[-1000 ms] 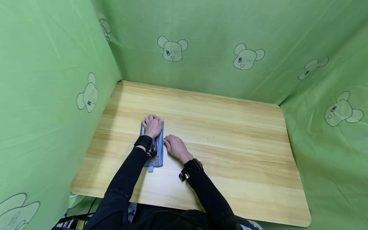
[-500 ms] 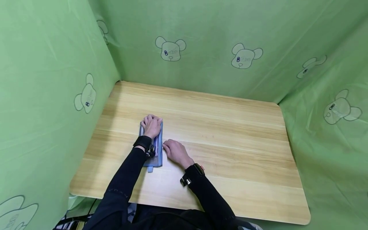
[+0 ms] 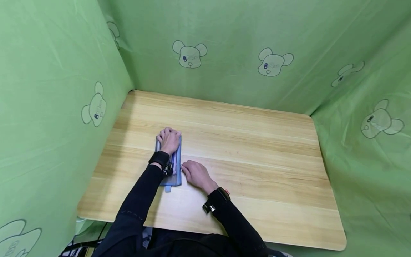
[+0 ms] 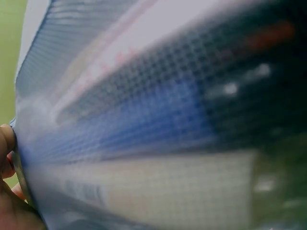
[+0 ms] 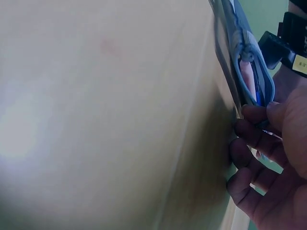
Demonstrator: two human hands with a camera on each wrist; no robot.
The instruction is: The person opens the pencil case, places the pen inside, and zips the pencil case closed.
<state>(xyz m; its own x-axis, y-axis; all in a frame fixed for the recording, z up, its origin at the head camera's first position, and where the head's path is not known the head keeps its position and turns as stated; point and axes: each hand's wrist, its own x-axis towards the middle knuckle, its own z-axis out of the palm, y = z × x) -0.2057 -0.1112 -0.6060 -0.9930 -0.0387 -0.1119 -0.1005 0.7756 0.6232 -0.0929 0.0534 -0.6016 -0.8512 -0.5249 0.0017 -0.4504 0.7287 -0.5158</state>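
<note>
A blue-grey mesh pencil case (image 3: 171, 180) lies flat on the wooden table, its tab toward the person. Through its mesh show long items such as a blue one (image 4: 163, 115) and a pale one, blurred in the left wrist view. My left hand (image 3: 170, 141) grips the case's far end, fingers over the edge. At the case's right edge, my right hand (image 3: 196, 174) pinches the zipper between thumb and forefinger, the other fingers curled. Beyond the pinch, the zipper edge (image 5: 268, 79) gapes and items show inside. The zipper pull itself is hidden by the fingers.
The light wooden table (image 3: 257, 171) has rounded corners. Green cloth (image 3: 231, 32) with printed bear heads encloses it at the back and both sides. Both wrists carry black straps with small cameras (image 3: 208, 207).
My right hand has slid along the case's right edge toward the person. The left hand and the case stay in place, while the head view has shifted slightly.
</note>
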